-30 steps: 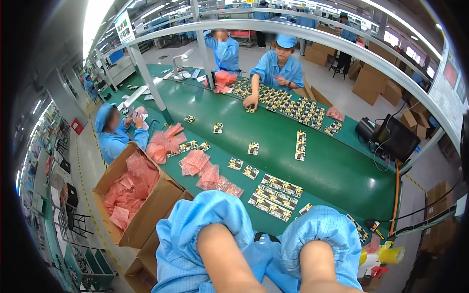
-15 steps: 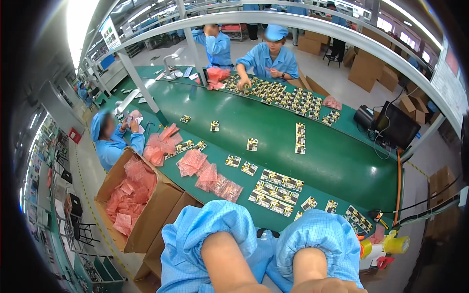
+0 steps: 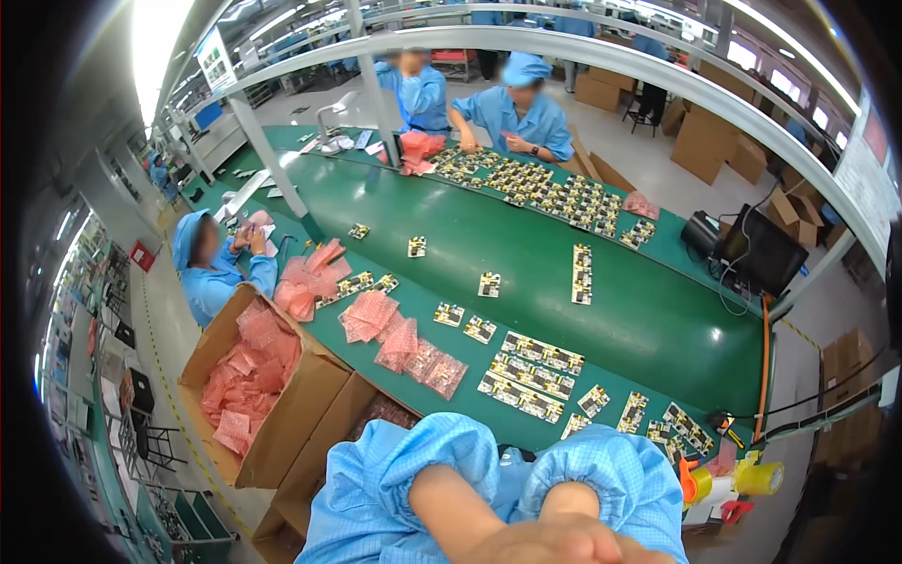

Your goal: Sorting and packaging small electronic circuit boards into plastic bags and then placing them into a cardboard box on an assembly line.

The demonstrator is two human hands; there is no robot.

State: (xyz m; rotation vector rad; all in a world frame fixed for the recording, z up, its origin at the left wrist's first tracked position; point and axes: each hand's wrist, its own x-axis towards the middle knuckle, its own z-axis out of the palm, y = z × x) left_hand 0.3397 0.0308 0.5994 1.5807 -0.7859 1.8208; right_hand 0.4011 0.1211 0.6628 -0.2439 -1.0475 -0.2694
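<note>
Both forearms are raised close in front of me in loose blue checked sleeves. My left hand [image 3: 550,545] crosses the lower edge in front of my right wrist [image 3: 569,500], and its fingers are largely cut off. My right hand is hidden behind it, so I see nothing held in either. Beyond the sleeves, on the green bench, lie rows of small circuit boards [image 3: 531,374] in black, white and yellow. Single boards [image 3: 594,400] lie to their right. Pink bubble-wrap bags [image 3: 398,340] are left of the rows, some with boards inside.
A cardboard box [image 3: 315,399] full of pink bags stands at the left. Boards [image 3: 583,274] also lie on the green middle strip [image 3: 451,235]. Co-workers in blue sit across and at the left. Tape rolls [image 3: 759,477] and a monitor [image 3: 763,242] are on the right.
My left hand has come further into view, across my right wrist. Both sleeves sit lower, baring more boards. Boards on the middle strip have shifted slightly. The person opposite has lowered their head.
</note>
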